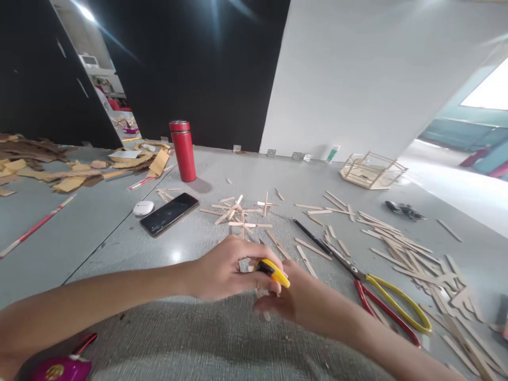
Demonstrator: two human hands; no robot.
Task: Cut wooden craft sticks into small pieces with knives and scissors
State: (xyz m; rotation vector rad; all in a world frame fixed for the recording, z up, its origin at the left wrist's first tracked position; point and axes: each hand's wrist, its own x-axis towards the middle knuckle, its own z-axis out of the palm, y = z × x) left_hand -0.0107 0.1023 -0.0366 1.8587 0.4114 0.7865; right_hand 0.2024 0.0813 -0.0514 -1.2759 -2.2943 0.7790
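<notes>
In my left hand [228, 270], fingers and thumb close around a yellow and black utility knife [273, 271]. My right hand [291, 291] is right beside it, partly behind the knife and the left fingers. A thin wooden craft stick [266, 316] pokes out below the right fingers, which appear to pinch it; most of its length is hidden. Just beyond the hands lies a small cluster of craft sticks [242, 211], some crossed over each other. A black pencil [311, 238] rests to the right of that cluster.
Scissors [359, 275] with red and yellow handles lie near my right forearm, beside scattered craft sticks [420, 259]. A phone [170, 214], white earbud case [143, 208] and red flask [183, 152] stand left. A stick frame [373, 172] sits at the back right; cardboard scraps [71, 182] lie far left.
</notes>
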